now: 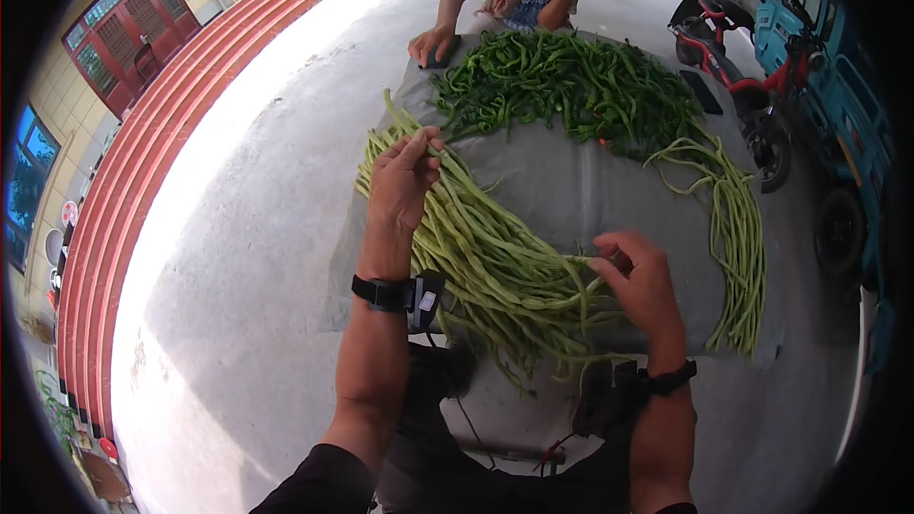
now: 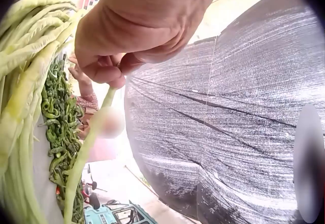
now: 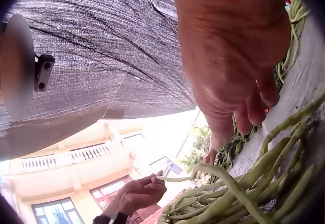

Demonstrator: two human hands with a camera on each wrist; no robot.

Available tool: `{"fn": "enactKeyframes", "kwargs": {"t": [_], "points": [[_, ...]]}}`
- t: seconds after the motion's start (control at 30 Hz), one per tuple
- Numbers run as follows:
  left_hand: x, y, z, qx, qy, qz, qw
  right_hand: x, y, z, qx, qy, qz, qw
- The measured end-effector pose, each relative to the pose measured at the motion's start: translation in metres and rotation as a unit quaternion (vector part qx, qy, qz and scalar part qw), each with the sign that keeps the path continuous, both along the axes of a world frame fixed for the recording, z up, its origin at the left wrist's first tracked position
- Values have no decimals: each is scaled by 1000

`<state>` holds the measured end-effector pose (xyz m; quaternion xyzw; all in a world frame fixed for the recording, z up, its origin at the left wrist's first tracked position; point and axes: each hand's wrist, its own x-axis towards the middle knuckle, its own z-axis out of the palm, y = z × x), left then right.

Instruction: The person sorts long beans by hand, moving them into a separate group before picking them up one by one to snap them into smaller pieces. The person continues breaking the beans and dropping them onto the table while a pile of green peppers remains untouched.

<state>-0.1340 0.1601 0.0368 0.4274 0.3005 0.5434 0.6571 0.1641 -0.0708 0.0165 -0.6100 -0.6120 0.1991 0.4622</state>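
Observation:
A thick heap of pale green long beans (image 1: 495, 252) lies across the near left side of the grey-covered table. At the heap's far left, my left hand (image 1: 405, 176) pinches the end of a long bean between thumb and fingertips. In the left wrist view that bean (image 2: 84, 158) hangs down from the fingers. My right hand (image 1: 640, 278) is at the heap's right side, fingers curled, with thumb and forefinger at a thin bean end. From the right wrist, the back of this hand (image 3: 233, 56) hides much of its grip.
Green peppers (image 1: 571, 86) cover the table's far side, and a smaller bean bundle (image 1: 738, 247) lies at the right. Opposite sits a person, one hand (image 1: 433, 46) on a dark object at the edge. A phone (image 1: 702, 92) lies near the peppers; a red scooter (image 1: 719, 48) stands beyond.

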Motion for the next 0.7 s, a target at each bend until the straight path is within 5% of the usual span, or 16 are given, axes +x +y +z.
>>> {"fn": "enactKeyframes", "kwargs": {"t": [0.4, 0.7], "points": [[-8, 10, -3, 27, 39, 47, 998, -42, 14, -10, 9, -59, 45, 997], [-3, 22, -10, 164, 206, 234, 936, -61, 19, -7, 39, -21, -9, 999]]}}
